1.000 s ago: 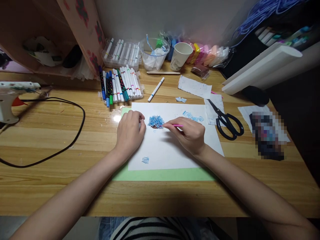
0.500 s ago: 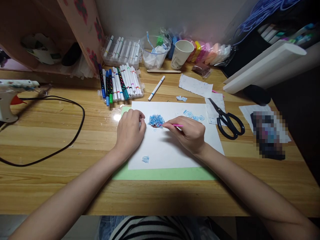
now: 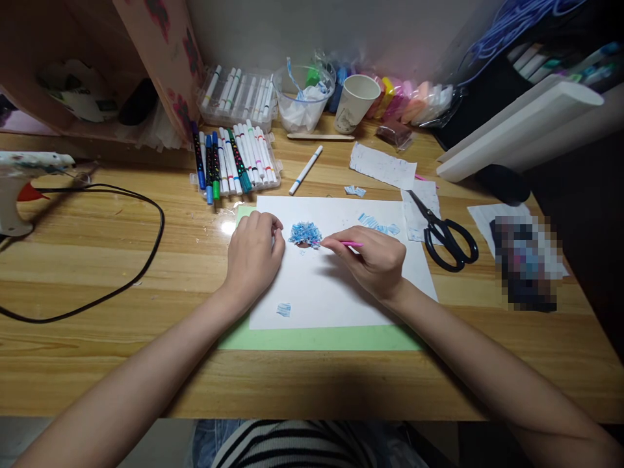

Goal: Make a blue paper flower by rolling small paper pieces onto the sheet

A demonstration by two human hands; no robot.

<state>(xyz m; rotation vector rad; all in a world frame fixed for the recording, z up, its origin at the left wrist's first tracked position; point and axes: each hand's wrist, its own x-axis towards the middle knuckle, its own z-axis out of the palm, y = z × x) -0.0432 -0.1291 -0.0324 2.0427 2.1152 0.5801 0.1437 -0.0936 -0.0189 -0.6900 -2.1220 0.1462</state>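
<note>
Starting at the far left, a glue gun [image 3: 19,188] is lying by a black cord [image 3: 146,253] looping across the surface [image 3: 97,364]. The left hand [image 3: 253,253] is resting curled shut on the white sheet [image 3: 336,296], just beside the blue shredded-paper clump [image 3: 305,233]. The right hand [image 3: 376,261] is pinching a thin pink stick [image 3: 351,244], its tip touching that clump. Scissors [image 3: 446,235] are lying further right.

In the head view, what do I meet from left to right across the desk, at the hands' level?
Glue gun, black cable, left hand, blue paper tuft, right hand holding pink stick, scissors.
</note>
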